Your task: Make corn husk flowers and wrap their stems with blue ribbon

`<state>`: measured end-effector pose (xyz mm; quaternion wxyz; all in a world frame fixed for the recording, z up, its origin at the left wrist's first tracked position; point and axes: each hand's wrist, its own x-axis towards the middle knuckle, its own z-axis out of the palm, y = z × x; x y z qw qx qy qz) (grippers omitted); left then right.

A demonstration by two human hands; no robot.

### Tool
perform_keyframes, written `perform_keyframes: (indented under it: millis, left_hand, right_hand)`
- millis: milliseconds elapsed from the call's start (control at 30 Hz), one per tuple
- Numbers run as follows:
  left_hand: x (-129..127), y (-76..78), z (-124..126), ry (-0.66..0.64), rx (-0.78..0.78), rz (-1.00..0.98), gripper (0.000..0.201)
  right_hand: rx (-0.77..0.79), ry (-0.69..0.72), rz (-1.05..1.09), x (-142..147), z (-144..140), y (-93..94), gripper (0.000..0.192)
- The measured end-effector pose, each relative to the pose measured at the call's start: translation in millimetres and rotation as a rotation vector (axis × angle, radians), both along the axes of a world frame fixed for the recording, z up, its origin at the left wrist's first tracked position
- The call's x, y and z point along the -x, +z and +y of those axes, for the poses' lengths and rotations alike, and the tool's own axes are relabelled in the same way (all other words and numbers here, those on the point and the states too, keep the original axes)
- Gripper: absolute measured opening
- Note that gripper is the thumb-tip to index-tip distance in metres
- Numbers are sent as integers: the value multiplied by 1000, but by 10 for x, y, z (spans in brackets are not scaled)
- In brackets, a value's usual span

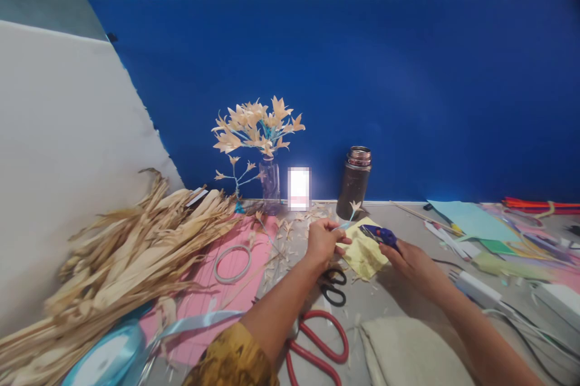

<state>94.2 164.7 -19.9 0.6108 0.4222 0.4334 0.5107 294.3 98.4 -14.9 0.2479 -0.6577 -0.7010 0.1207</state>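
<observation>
My left hand [322, 242] is closed, its fingertips pinching the light-blue stem of a small corn-husk flower [354, 208], which points up and right. My right hand [410, 262] grips a dark blue tool [383, 236] that looks like a glue gun, its nose toward the flower stem. Below both hands lies a yellow paper sheet [365, 256]. Black-handled scissors [334, 289] rest just under my left wrist. Nearer to me are larger red-handled scissors [319, 344]. A purplish glass vase [270, 183] behind holds a bunch of husk flowers [256, 126].
Dried corn husks [149, 247] are heaped on the left beside a pink sheet [254, 235], a tape ring [232, 264] and a blue ribbon roll [106, 353]. A dark flask [354, 183] stands uncapped at the back. On the right are a white plug [480, 289], cords and coloured papers. A folded cloth [412, 350] lies in front.
</observation>
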Motion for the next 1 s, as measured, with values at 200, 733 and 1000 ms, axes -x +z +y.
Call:
perform_keyframes:
  millis: [200, 733, 1000]
  left_hand:
    - [-12, 101, -35, -153, 42, -89, 24]
    - [-125, 209, -299, -576, 102, -195, 47]
    - [-166, 238, -386, -515, 8, -95, 40]
  right_hand:
    - [39, -62, -156, -219, 20, -71, 33]
    - [101, 66, 1326, 185, -61, 71, 45]
    - [-125, -50, 1240, 202, -38, 60, 37]
